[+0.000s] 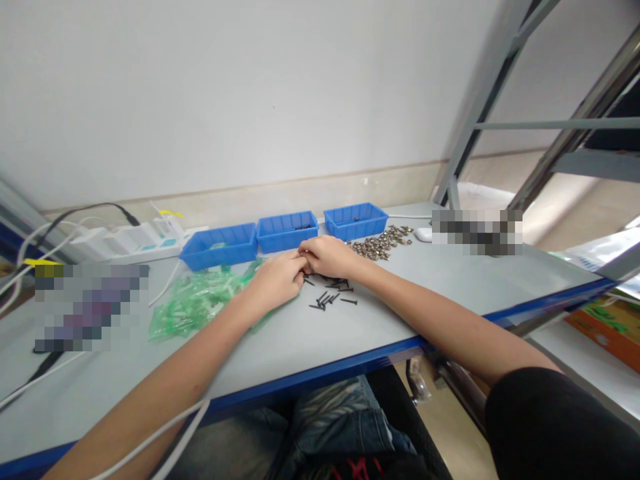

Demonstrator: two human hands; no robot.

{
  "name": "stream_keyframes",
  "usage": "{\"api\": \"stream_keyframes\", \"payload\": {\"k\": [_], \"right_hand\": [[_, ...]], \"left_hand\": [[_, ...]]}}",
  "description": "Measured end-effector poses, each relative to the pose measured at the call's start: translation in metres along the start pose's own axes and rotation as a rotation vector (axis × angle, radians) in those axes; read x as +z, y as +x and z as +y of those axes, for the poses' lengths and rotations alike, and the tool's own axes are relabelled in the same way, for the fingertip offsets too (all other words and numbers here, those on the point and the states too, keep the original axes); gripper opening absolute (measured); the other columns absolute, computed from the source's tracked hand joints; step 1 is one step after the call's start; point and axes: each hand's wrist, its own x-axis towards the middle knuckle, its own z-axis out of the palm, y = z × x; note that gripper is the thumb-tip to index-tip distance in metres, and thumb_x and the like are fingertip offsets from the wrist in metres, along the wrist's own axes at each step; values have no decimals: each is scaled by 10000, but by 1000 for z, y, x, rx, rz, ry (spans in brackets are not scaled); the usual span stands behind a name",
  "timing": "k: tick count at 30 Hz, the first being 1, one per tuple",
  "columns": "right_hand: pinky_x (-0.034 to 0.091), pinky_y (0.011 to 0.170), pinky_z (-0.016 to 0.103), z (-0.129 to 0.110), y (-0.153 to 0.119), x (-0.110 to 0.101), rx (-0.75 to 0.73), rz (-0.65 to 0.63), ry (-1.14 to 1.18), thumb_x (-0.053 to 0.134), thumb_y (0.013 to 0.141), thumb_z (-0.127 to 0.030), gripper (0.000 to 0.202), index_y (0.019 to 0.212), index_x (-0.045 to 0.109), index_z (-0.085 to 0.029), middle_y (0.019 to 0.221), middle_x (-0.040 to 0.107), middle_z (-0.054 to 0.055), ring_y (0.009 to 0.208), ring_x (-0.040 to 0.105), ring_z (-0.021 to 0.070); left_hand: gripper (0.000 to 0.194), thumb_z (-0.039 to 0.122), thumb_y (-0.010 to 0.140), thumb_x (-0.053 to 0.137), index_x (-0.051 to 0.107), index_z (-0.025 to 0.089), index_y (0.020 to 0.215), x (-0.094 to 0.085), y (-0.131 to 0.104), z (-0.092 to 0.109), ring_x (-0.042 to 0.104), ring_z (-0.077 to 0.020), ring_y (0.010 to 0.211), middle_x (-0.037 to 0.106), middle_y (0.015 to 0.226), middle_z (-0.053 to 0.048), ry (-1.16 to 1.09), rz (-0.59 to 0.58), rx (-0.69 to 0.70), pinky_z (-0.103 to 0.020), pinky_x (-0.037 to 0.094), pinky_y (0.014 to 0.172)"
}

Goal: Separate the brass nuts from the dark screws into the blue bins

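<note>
My left hand [283, 277] and my right hand [327, 256] meet over the middle of the table, fingers curled and touching. Whatever lies between the fingertips is hidden or too small to name. Just below them several black screws [327, 300] lie loose on the tabletop. To the left, a green plastic bag [185, 307] of small pale green pieces reaches up to my left hand and forearm. Past my right hand spreads a pile of small shiny metal pieces [375, 247], brassy and silvery in colour.
Along the wall stand a left blue bin [220, 257], a middle blue bin [287, 241] with dark pieces in it, and a right blue bin [356, 230]. A white power strip [145, 243] with plugs and cables is at the far left; a white case [424, 235] lies right.
</note>
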Motion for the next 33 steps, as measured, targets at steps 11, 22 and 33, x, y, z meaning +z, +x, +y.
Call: {"api": "stream_keyframes", "payload": {"k": [11,22,33], "right_hand": [[336,617,224,2,1,2,-68,16,158,456,782,-105,196,806,648,-139,754,658,47,671,538,129],[336,556,205,-9,2,12,15,237,553,433,864,-271,226,798,592,-125,636,544,-16,591,465,90],[352,556,215,-22,-5,8,-25,323,404,490,835,-308,188,830,578,-141,610,553,-15,544,475,91]], "left_hand": [[205,160,727,409,603,177,790,-5,3,-5,574,-192,824,611,838,-50,-87,135,-98,-316,450,787],[256,247,754,451,677,157,835,-26,5,0,589,-166,840,658,890,-44,-550,448,-325,-282,468,780],[208,302,738,551,621,130,832,-15,8,-9,600,-151,745,658,817,-44,-796,600,-344,-268,479,719]]}}
